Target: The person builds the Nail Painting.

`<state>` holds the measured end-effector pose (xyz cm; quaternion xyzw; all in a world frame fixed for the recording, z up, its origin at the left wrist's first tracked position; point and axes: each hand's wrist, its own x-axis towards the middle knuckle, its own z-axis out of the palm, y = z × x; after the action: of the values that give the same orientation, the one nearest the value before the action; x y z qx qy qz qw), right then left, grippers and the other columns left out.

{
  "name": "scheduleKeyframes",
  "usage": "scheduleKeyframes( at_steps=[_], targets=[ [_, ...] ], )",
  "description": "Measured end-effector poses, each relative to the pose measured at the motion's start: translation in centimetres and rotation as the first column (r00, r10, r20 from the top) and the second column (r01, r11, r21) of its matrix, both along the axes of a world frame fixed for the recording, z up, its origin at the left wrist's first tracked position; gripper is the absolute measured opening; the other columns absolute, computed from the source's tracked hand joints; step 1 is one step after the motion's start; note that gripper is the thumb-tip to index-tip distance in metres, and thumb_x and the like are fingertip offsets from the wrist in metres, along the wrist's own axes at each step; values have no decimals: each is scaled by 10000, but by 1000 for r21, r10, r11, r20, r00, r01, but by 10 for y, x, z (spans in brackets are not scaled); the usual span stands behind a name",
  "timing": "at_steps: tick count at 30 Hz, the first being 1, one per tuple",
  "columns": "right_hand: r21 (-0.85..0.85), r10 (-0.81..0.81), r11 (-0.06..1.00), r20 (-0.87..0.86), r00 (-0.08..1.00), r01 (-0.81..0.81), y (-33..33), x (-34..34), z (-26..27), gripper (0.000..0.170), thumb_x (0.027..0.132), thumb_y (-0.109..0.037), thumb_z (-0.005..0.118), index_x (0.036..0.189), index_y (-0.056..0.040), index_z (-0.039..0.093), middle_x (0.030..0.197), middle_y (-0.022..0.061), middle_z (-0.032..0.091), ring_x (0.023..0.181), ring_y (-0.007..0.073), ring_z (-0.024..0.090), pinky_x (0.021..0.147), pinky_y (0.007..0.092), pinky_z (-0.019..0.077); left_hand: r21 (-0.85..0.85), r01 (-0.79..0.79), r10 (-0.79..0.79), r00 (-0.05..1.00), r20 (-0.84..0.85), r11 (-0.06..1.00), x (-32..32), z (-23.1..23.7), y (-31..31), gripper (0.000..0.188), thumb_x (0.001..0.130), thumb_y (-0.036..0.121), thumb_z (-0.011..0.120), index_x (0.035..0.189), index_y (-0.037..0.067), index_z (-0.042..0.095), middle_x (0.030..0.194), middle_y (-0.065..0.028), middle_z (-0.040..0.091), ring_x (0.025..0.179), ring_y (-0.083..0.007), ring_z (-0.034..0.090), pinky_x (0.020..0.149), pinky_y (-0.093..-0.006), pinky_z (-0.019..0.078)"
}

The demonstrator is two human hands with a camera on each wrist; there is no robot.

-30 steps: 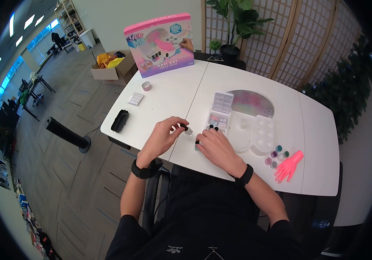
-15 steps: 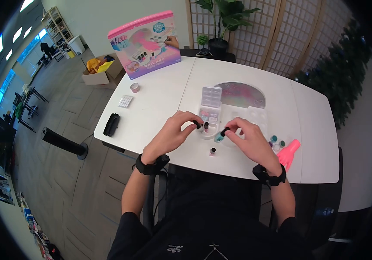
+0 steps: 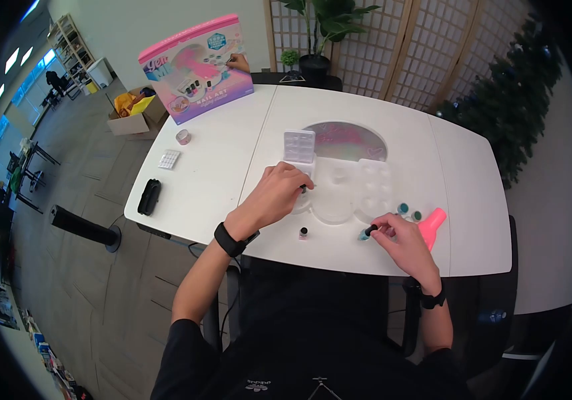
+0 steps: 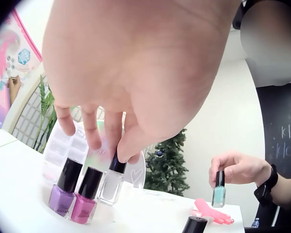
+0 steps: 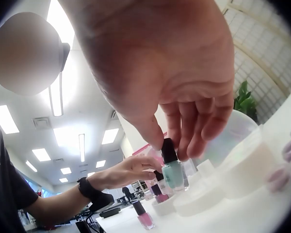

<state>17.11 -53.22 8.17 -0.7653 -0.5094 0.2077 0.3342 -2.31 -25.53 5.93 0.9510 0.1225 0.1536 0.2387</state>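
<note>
My left hand (image 3: pixel 278 193) is over the left front of the white tray (image 3: pixel 334 212), pinching the black cap of a clear nail polish bottle (image 4: pixel 110 188). Purple (image 4: pixel 62 200) and magenta (image 4: pixel 85 208) nail polish bottles stand upright beside it. To the right, my right hand (image 3: pixel 404 243) pinches a teal nail polish bottle (image 5: pixel 174 175) by its black cap, close over the table near the tray's front right. A pink nail polish bottle (image 3: pixel 304 234) stands alone on the table between the hands.
Small glitter pots (image 3: pixel 403 209) and a pink model hand (image 3: pixel 432 227) lie right of my right hand. An open lidded case (image 3: pixel 299 145) and a half-round iridescent panel (image 3: pixel 352 139) back the tray. A black case (image 3: pixel 149 197) and nail art box (image 3: pixel 199 73) are left.
My left hand has carried the clear bottle from the table to the tray. My right hand has picked up the teal bottle and moved right with it, leaving the pink bottle standing.
</note>
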Motion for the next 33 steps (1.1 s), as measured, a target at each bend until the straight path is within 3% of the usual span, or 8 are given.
scheduleKeyframes(
  at_steps=[2,11,17,23,26,29,33],
  targets=[
    [7,5,1000,-12,1000,-5,-1,0,-3,238,1016,-184,741,1178,-12,711,998,121,752,921,250,721,830,388,555,71,20,-17,999,-37,997,2,-5,2,277,926,-29,667,1168,71,757,1179,-83,748,1288,-339,592,1130,-497,434],
    [-31,4,1000,43,999,-2,-6,3,-25,230,1017,-181,728,1151,3,698,1023,155,755,933,294,743,814,412,575,46,15,-12,998,-64,999,0,-13,2,288,904,-50,648,1144,66,758,1178,-79,750,1324,-327,588,1148,-481,416],
    [-75,-8,997,41,999,11,-6,1,-32,220,993,-161,757,1140,-4,709,997,131,750,924,266,735,812,387,560,37,16,-13,996,-88,999,1,-17,4,305,920,-40,648,1180,76,758,1223,-100,741,1360,-349,573,1185,-489,401],
    [-81,8,997,33,999,-6,-8,1,-29,264,1004,-199,738,1146,19,693,1038,168,752,962,319,737,826,424,575,19,15,-13,997,-71,1000,-2,-15,1,307,974,36,649,1260,89,747,1255,-138,738,1353,-357,575,1177,-494,406],
    [-47,19,999,37,999,-17,-10,2,-35,276,1003,-209,743,1160,11,693,1053,166,754,972,320,735,840,425,573,19,21,-19,996,-90,1000,-5,-11,2,322,980,99,698,1301,92,728,1302,-144,725,1383,-373,558,1194,-499,398],
    [-59,3,998,34,999,-1,-11,1,-33,288,976,-179,774,1181,12,707,1058,139,748,967,261,728,862,385,568,-14,24,-24,999,-34,1000,-8,-3,0,351,981,145,734,1326,90,705,1342,-144,707,1395,-374,549,1188,-496,408],
    [-50,-17,999,40,999,19,-16,1,-27,292,1007,-222,740,1189,2,694,1084,130,740,992,289,713,865,407,565,-78,-29,30,1000,0,997,-16,18,-14,344,1001,150,749,1334,86,694,1419,-119,683,1445,-365,530,1205,-483,422]
  ],
)
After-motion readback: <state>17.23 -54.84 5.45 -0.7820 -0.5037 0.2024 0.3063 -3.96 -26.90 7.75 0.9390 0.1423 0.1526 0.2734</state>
